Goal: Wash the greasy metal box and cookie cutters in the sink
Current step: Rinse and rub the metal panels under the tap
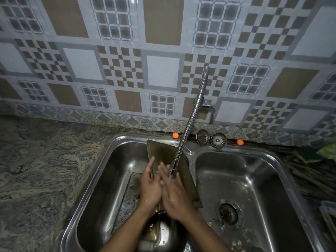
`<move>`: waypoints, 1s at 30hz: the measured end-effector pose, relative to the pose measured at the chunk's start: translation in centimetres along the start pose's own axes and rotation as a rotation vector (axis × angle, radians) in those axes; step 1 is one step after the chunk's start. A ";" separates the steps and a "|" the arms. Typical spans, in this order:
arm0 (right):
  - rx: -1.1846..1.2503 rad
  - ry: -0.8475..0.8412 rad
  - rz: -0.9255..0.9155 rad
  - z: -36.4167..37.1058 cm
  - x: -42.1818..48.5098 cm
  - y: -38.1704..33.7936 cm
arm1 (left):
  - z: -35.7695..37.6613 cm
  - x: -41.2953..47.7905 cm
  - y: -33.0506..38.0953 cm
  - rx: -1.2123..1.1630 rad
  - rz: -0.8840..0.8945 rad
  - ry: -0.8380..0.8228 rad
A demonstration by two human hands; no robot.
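Double sink [189, 151] here, two steel basins set in a marbled stone table [45, 170]. Both hands are over the left basin, pressed palm against palm under one flexible chrome tap hose [189, 124] with water running: left hand [150, 186] and right hand [174, 191], fingers flat and stretched out toward 12 o'clock, neither gripping anything. The metal box [161, 151] looks like it's in pieces: one flat greasy brownish panel leaning against the divider at about 1 o'clock from the hands, and one soapy tray-like piece [127, 193] lying on the basin floor at 9 o'clock. Can't make out any cookie cutters for sure. Along the back edge at 12 o'clock: two round strainer plugs [211, 139] side by side and two little orange balls [175, 135], one either side of them.
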State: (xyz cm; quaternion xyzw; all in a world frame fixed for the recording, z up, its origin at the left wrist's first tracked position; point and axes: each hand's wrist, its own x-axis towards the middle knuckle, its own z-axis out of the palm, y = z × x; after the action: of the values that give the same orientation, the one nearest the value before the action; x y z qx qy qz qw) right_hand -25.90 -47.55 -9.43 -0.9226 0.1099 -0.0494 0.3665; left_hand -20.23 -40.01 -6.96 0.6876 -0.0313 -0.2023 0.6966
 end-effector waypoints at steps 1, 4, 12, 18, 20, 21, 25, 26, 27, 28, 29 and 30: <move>0.014 -0.003 -0.048 0.2 -0.3 0.0 | -0.3 -0.1 0.2 -0.013 0.015 -0.005; -0.025 0.082 0.217 -0.7 1.1 3.4 | -0.4 -0.8 0.5 0.075 0.062 -0.027; -0.008 0.082 -0.048 -2.1 0.0 2.3 | 1.6 0.2 0.1 0.044 0.024 -0.091; -0.091 0.133 0.376 -3.0 3.5 5.0 | 1.3 -0.3 -1.7 0.142 0.004 -0.173; -0.022 0.114 0.042 -2.7 3.9 2.9 | 1.3 -0.5 -1.5 0.077 -0.019 -0.176; -0.011 0.070 -0.043 -2.6 3.9 2.6 | 1.1 -0.7 -1.2 0.053 -0.024 -0.175; -0.131 0.154 0.318 -3.9 6.2 6.2 | 0.6 -0.6 -0.2 0.034 0.027 -0.119; -0.126 0.151 0.447 -4.3 6.4 6.5 | 0.6 -0.2 -0.2 0.045 0.052 -0.095; -0.123 0.138 0.449 -4.3 6.1 6.3 | 0.7 0.3 -0.1 0.047 0.059 -0.068; -0.111 0.109 0.343 -3.8 5.5 5.7 | 0.8 0.9 -0.3 0.040 0.059 -0.042; -0.102 0.067 0.200 -3.2 4.3 4.5 | 0.9 1.5 -0.3 0.034 0.046 -0.015; -0.085 0.034 0.073 -2.6 2.5 2.9 | 1.0 1.9 -0.3 0.009 0.033 0.006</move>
State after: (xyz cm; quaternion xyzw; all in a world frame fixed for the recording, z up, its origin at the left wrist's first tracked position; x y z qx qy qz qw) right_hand -24.37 -51.92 -9.54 -0.9317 0.1520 -0.0470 0.3266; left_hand -18.87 -41.52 -7.62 0.6908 -0.0417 -0.1886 0.6968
